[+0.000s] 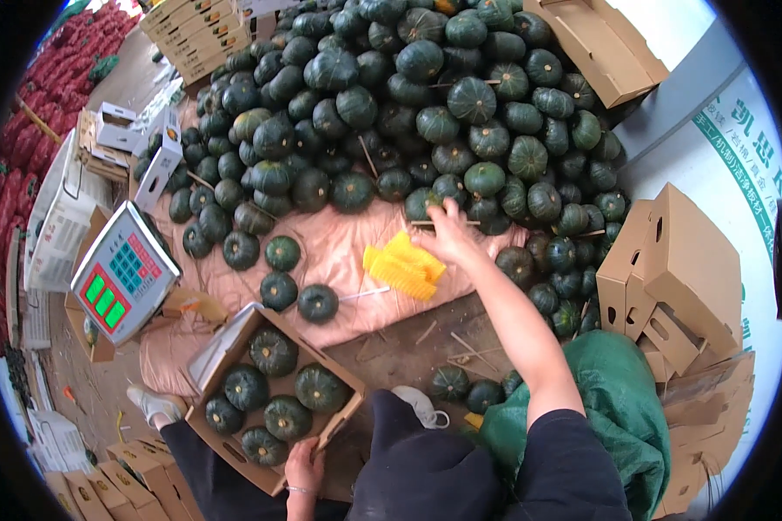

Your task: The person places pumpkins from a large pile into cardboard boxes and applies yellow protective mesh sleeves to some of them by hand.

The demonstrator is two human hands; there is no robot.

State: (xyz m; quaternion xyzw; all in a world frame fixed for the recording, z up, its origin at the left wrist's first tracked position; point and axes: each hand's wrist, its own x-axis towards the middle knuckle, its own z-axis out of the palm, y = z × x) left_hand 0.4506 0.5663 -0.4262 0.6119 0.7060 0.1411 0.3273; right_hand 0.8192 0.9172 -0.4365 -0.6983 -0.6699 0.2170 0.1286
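Note:
My left hand (304, 467) holds the near edge of an open cardboard box (238, 464), its fingers over the rim. Several dark green kabocha squashes, one of them a larger squash (321, 387), lie inside the box. Reaching out ahead, my right hand (451, 233) has its fingers spread at the front of a big squash heap (430, 124). Its fingertips are at a green squash (419, 203), seeming to touch it; no firm grip shows. Just left of that hand, yellow foam netting (404, 266) lies on a pink cloth (339, 234).
A digital scale (127, 273) with lit displays stands at the left. Loose squashes, including one squash (318, 303), sit beyond the box. Folded cardboard boxes (691, 267) and a green sack (616, 391) are at the right. Stacked cartons (199, 36) and red mesh sacks (45, 117) stand farther back.

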